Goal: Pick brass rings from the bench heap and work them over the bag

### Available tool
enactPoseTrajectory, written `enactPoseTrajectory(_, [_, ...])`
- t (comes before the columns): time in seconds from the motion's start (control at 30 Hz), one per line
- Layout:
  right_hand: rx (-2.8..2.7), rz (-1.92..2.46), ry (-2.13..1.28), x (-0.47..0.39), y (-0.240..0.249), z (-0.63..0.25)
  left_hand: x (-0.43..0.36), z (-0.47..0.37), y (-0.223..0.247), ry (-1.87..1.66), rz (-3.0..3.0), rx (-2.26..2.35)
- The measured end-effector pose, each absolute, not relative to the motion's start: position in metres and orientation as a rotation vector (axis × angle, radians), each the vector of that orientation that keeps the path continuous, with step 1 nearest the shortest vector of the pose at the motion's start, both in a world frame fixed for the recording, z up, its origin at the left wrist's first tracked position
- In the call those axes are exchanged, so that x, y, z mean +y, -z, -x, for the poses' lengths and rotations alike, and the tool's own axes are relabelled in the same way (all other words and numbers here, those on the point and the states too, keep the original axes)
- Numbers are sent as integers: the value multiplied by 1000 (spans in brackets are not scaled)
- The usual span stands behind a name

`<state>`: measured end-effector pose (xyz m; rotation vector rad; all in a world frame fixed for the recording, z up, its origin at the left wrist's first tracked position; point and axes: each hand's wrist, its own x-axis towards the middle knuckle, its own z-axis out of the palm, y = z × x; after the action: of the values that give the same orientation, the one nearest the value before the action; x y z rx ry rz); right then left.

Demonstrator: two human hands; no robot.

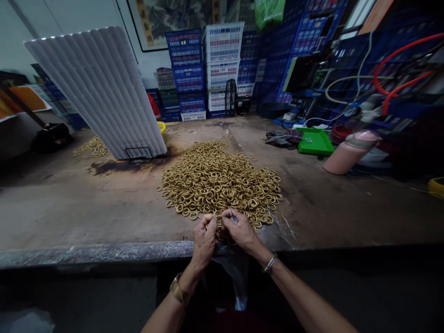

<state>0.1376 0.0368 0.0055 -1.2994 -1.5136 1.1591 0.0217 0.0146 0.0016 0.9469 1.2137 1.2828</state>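
A heap of gold-coloured metal rings (222,180) spreads over the worktable (114,203). At the near edge of this heap, my left hand (204,238) and my right hand (241,231) are close together, thumbs and fingers pinched. Between their fingertips shows the edge of a gold-coloured ring (218,216), which both hands seem to grip; the fingers hide most of it. More loose rings lie just behind and beneath the hands. Below the table edge, between my forearms, hangs a pale clear plastic sheet or bag (237,282).
A tall white corrugated panel (100,92) leans in a black wire stand (138,154) at left, with more rings (92,147) behind it. To the right are a green tray (315,141), a dark cloth (282,138) and a pink bottle (350,152). Stacked crates (224,60) stand behind.
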Motion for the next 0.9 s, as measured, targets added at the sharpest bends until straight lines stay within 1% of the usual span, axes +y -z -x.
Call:
enactPoseTrajectory(0.07, [-1497,1307,-1208,37,-5,-138,13,-23,-3,-1332,-1002,1232])
enactPoseTrajectory(0.2, [-1563,1386,-1114,38,-3,-138,6,-23,-3,-1364,-1155,1274])
enactPoseTrajectory(0.4, [-1621,1414,-1074,32,-1,-138,-4,-20,-1,-1115,-917,1169])
enactPoseTrajectory(0.53, [-1615,1383,-1110,26,-2,-138,-9,-17,-3,-1102,-825,1053])
enactPoseTrajectory(0.73, [-1478,1266,-1313,18,-11,-137,-17,-13,-1,-1111,-775,957])
enactPoseTrajectory(0.9, [-1509,1227,-1314,14,-15,-136,-22,-9,1,-1098,-799,955])
